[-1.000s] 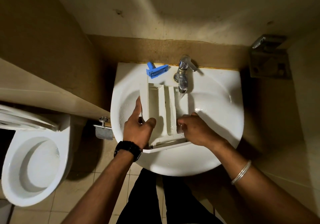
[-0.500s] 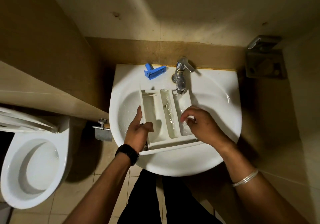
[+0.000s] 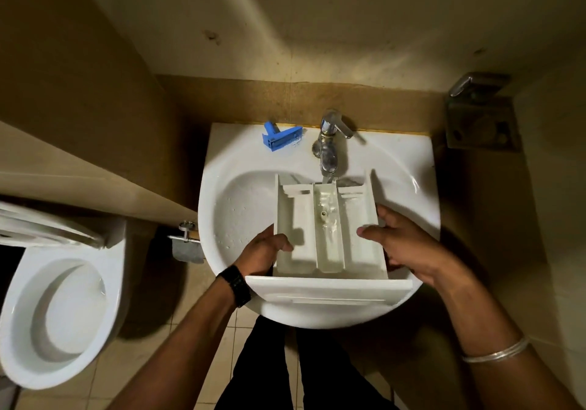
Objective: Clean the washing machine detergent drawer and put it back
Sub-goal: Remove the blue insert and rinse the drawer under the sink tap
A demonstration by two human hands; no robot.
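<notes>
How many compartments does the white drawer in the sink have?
3. The drawer has a left compartment by the left hand, a middle compartment under the tap, and a right compartment by the right hand. None looks hidden.

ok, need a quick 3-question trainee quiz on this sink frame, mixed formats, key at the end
1. True or false: the left hand and the right hand each grip one side of the detergent drawer.
2. Multiple choice: water from the tap lands in which part of the drawer? A) left compartment B) middle compartment C) front panel
3. Fill in: the blue insert lies on the sink ledge, to the ____ of the tap as seen in the picture.

Key: 1 true; 2 B; 3 left
</notes>
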